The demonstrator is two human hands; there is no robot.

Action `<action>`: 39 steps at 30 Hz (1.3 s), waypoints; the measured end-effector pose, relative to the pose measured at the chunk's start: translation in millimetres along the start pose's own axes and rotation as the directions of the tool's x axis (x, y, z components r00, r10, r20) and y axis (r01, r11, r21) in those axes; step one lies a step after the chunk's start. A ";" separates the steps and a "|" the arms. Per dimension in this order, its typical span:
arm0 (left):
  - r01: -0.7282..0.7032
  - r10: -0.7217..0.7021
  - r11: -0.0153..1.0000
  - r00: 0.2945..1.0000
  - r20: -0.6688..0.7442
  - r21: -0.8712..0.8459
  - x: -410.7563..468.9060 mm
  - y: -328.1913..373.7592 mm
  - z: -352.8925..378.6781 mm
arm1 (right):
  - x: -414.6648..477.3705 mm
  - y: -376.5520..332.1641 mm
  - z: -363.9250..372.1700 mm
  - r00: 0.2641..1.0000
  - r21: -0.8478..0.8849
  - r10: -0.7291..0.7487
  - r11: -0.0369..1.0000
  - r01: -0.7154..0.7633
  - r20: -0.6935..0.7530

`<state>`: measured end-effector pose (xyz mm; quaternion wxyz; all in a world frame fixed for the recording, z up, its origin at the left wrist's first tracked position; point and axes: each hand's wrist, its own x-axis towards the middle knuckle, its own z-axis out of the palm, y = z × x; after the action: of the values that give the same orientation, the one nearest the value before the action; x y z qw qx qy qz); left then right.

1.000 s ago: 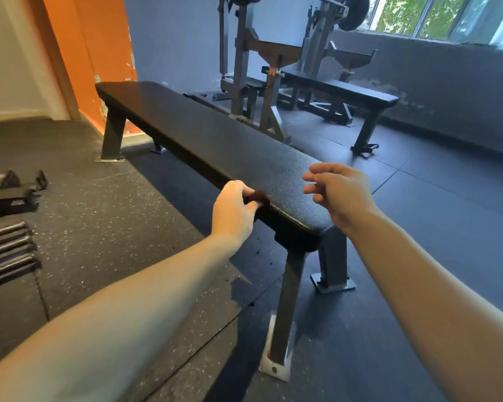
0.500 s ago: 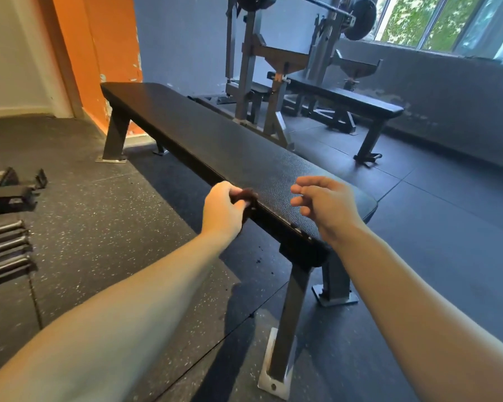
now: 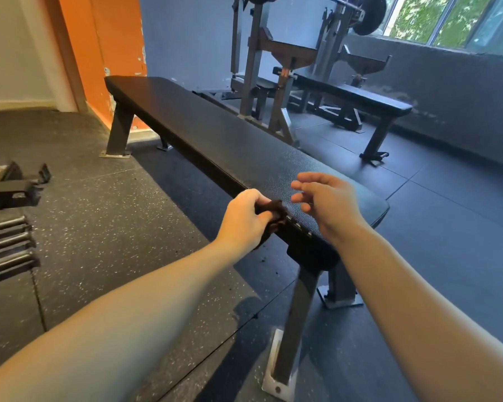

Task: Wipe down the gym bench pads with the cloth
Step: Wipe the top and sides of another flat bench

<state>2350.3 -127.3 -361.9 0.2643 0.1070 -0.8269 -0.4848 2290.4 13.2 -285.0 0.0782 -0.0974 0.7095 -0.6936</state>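
A long flat gym bench with a black textured pad (image 3: 215,134) runs from the orange wall toward me. My left hand (image 3: 244,220) grips a small dark brown cloth (image 3: 275,216) bunched against the pad's near left edge. Most of the cloth is hidden in my fist. My right hand (image 3: 325,203) hovers just above the near end of the pad, fingers loosely bent and apart, holding nothing.
A second bench (image 3: 357,97) sits under a barbell rack (image 3: 276,62) at the back right. Metal bars (image 3: 6,245) and black brackets (image 3: 15,184) lie on the rubber floor at left. The bench's steel legs (image 3: 291,329) stand bolted below my hands.
My left hand with the cloth has slid a little along the pad's side edge. My right hand has stayed hovering over the pad end, fingers a bit more spread.
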 end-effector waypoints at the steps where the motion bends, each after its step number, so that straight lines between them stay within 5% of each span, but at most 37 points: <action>1: 0.030 -0.030 0.999 1.000 0.002 -0.021 0.4 -0.2 -0.6 | -1.6 -0.3 -0.1 1.000 -0.004 -0.003 1.000 0.003 0.007; 11: 0.220 -0.223 0.974 0.973 -0.065 -0.050 15.4 16.3 -29.3 | -5.5 -4.4 6.6 0.999 -0.100 -0.033 0.994 0.033 -0.003; 16: 0.311 -0.311 0.915 0.949 0.041 -0.257 32.5 24.9 -60.7 | -9.7 -5.7 13.2 0.991 -0.312 -0.079 0.944 0.108 0.106; 22: 0.348 -0.297 0.806 0.938 0.180 -0.480 43.3 41.4 -71.8 | -13.9 -10.2 20.8 0.969 -0.266 -0.048 0.957 0.115 0.243; 27: 0.373 -0.326 0.792 0.928 0.180 -0.484 52.0 38.1 -74.8 | -19.4 -13.0 21.1 0.943 -0.266 -0.034 0.955 0.128 0.331; 31: 0.417 -0.367 0.770 0.909 0.200 -0.483 55.1 32.1 -74.1 | -21.5 -14.2 22.6 0.952 -0.236 -0.038 0.965 0.114 0.304; 36: 0.562 -0.453 0.585 0.824 0.338 -0.584 54.5 27.1 -75.8 | -20.1 -10.4 32.6 0.970 -0.160 0.015 0.987 0.025 0.244; 39: 0.578 -0.428 0.651 0.815 0.392 -0.492 51.9 20.3 -77.6 | -10.9 0.7 39.4 0.984 -0.186 0.012 0.982 0.021 0.177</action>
<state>2350.4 -197.3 -296.9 0.0356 0.1865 -0.5961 -0.7801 2310.6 -22.2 -286.9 0.1300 -0.1673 0.7614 -0.6127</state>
